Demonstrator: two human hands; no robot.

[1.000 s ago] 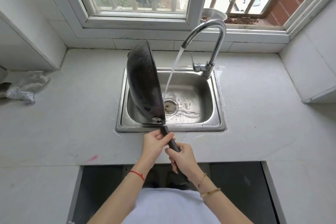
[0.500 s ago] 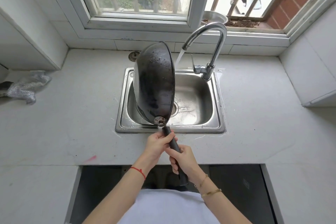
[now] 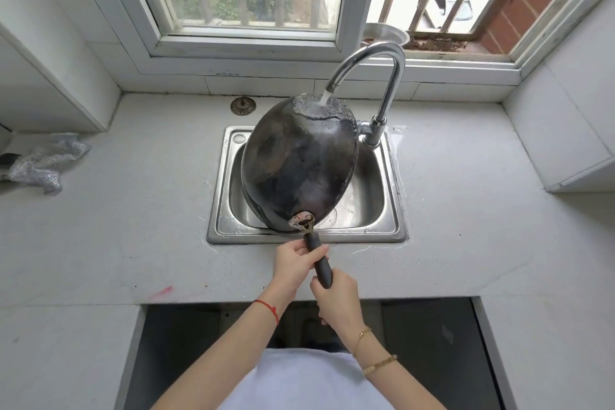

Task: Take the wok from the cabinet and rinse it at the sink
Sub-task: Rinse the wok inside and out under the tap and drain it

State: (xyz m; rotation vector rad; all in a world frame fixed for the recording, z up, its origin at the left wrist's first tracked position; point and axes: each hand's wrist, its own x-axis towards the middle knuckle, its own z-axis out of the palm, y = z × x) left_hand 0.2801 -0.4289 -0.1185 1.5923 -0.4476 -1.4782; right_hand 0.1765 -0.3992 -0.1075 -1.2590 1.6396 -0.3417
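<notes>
Now we hold the wok [image 3: 299, 166] upside down over the sink [image 3: 392, 226], left hand [image 3: 294, 263] and right hand [image 3: 337, 299] both clenched round its matte black handle [image 3: 318, 263]. Water strikes the dark, domed, pitted underside; best to roll it slowly so the stream sheets everywhere.

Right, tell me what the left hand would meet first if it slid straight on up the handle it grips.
The left hand points along the handle toward the sink. It would probably first meet the metal bracket that joins the handle to the wok.
</notes>
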